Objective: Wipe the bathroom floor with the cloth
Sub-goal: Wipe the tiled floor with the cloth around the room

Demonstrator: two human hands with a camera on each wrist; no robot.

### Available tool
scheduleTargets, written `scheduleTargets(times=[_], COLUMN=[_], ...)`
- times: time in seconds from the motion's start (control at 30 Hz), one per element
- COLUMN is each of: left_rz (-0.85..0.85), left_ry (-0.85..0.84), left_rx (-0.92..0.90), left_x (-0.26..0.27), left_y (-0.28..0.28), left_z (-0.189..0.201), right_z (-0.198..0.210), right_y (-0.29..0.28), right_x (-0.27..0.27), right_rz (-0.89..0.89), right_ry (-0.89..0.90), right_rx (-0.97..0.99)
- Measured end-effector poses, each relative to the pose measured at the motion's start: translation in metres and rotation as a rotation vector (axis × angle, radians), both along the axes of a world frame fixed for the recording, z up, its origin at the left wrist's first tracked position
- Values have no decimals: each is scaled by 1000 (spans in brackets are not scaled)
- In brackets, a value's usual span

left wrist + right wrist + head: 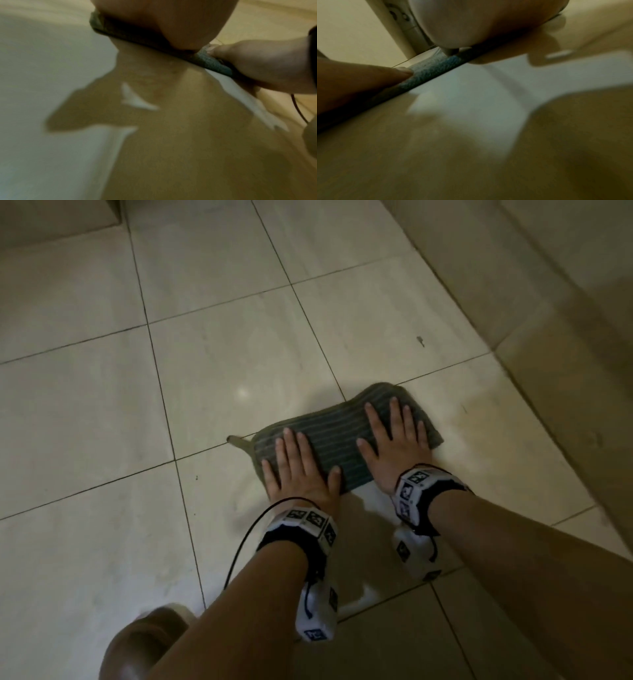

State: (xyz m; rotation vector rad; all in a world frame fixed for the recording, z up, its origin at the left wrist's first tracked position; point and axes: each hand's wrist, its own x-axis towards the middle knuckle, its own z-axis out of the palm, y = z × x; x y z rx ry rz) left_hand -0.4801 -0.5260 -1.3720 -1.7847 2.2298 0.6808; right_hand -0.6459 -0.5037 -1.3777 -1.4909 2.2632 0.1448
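Both hands, left hand [297, 467] and right hand [394, 446], are pressed flat with fingers spread on the cloth [337, 436], gripping nothing. It's spread on the floor [219, 361] mid-room. Looks mid-wipe to me; most tiles seem untouched.

Pale square floor tiles [222, 364] with dark grout lines gleam under dim light; a beige wall [565, 285] rises on the right.

Open floor [222, 364] ahead and left of cloth [342, 433]; wall [565, 313] near on right; knee [144, 642] behind left.
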Motion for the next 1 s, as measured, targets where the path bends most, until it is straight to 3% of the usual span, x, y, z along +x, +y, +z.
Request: scheduleTargets(times=[0.33,0.57,0.83,1.0], left_rz=[-32,-32,-58,-78], left_ry=[149,222,202,178], left_rx=[114,122,77,140], left_x=[-120,-176,-172,-111], left_y=[64,130,128,123], left_z=[7,7,2,4], right_z=[5,8,0,2], right_y=[56,118,115,122], right_x=[-129,-178,-171,-115], right_rz=[-72,-106,-222,-186], right_ry=[16,67,46,33], right_rx=[112,102,84,-16])
